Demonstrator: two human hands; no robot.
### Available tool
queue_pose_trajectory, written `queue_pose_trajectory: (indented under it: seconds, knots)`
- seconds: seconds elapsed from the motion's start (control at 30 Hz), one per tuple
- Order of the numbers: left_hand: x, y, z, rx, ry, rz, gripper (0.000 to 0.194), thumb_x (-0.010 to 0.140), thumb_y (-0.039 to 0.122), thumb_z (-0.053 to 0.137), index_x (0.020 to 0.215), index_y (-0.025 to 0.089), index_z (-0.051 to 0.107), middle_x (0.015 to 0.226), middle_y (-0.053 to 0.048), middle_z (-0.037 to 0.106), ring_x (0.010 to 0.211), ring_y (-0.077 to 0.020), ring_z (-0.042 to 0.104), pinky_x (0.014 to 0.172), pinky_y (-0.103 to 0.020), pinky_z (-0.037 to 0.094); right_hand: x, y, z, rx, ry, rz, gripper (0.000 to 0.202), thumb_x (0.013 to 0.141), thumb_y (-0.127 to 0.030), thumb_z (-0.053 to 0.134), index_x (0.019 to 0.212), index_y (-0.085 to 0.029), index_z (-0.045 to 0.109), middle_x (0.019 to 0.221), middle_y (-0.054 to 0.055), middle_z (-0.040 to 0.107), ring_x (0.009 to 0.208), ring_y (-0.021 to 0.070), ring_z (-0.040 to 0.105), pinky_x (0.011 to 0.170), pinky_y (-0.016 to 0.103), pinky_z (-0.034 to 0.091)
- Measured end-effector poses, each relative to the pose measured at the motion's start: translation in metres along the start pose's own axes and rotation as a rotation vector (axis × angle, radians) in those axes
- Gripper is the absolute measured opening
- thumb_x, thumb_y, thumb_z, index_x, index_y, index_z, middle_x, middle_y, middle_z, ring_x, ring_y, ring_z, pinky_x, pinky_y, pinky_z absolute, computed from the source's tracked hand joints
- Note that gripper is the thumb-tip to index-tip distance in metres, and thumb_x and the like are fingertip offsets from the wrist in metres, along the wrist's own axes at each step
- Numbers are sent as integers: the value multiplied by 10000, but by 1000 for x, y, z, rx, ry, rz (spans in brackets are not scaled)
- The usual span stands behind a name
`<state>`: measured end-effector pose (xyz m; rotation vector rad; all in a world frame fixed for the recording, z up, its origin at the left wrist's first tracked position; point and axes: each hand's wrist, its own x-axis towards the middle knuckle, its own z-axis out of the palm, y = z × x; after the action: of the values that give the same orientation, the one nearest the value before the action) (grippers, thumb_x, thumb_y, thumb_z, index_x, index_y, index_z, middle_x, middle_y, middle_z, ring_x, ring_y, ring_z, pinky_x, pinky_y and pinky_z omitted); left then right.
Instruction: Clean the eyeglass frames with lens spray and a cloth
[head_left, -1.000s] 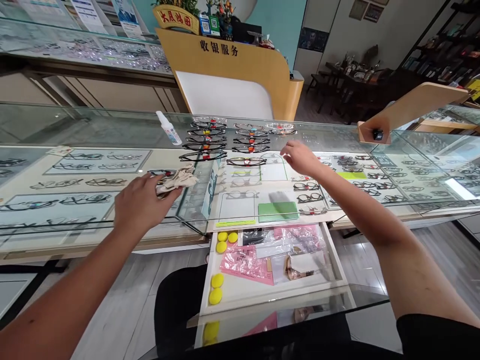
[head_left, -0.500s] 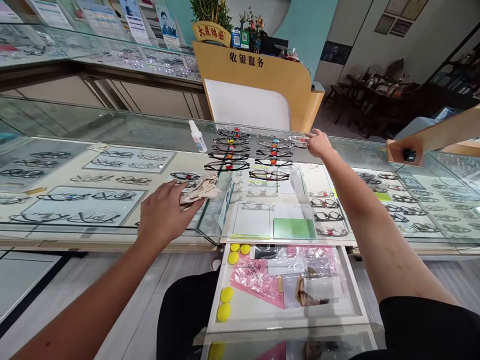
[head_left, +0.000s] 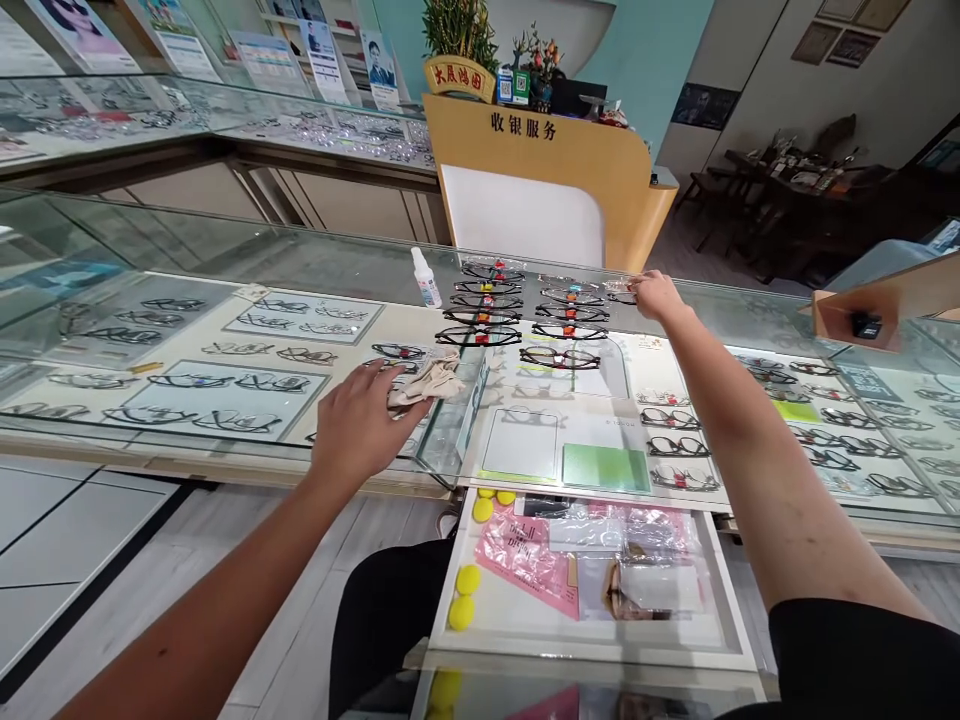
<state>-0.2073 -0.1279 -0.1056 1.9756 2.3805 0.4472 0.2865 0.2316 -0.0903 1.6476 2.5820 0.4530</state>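
My left hand (head_left: 360,418) is closed around a crumpled beige cloth (head_left: 433,382), just over the glass countertop. At the far side of the counter, my right hand (head_left: 658,294) has its fingers curled onto the edge of a pair of eyeglasses (head_left: 621,293); the exact grip is too small to see. Between my hands lie two columns of eyeglasses on the glass, a left column (head_left: 480,316) and a right column (head_left: 566,330), several with coloured tags. A white spray bottle (head_left: 426,280) stands behind the cloth, left of the columns.
An open drawer (head_left: 592,645) below the counter holds plastic-wrapped packets (head_left: 532,560) and yellow round cases (head_left: 462,612). More frames are displayed under the glass on both sides. A wooden stand (head_left: 855,315) is at the right; a cashier desk (head_left: 540,150) is beyond the counter.
My view has turned slightly left, so things appear further right. Relative to the counter, my right hand has shifted slightly left, its fingers curling at the eyeglasses. My left hand keeps the cloth.
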Motion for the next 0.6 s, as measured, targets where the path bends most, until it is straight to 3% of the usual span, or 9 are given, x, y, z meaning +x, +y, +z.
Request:
queue_pose_trajectory:
  seconds: [0.2,0.37,0.5,0.6]
  knots:
    - [2,3,0,11,-1,-12,804,1042,723,436,1617,190,614,1754,-210,515,1659,-425,432,1341,-590,373,-55,-5,-17,41,-29,100,490,1061,-171,503,1464,-108,773,1632,186,685,1512,411,513,1236,547,439]
    - [3,7,-4,13,-14,6,841,1053,722,427,1629,134,601,1741,-242,517,1646,-436,439,1327,-622,382,-122,-25,-53,125,50,91,502,1104,-194,428,1469,-99,759,1648,195,667,1514,416,492,1251,565,420]
    - [3,10,-6,25,-20,24,847,1062,718,420,1629,114,599,1737,-259,514,1627,-437,456,1309,-627,395,-200,-77,-106,345,169,-102,537,1104,-189,393,1508,-155,746,1636,140,685,1532,379,517,1305,572,382]
    - [3,11,-5,25,-16,15,836,1060,724,427,1623,132,606,1737,-243,520,1620,-419,464,1315,-606,393,-273,-135,-152,640,96,-358,500,1124,-230,435,1508,-263,755,1593,99,718,1525,321,574,1311,552,409]
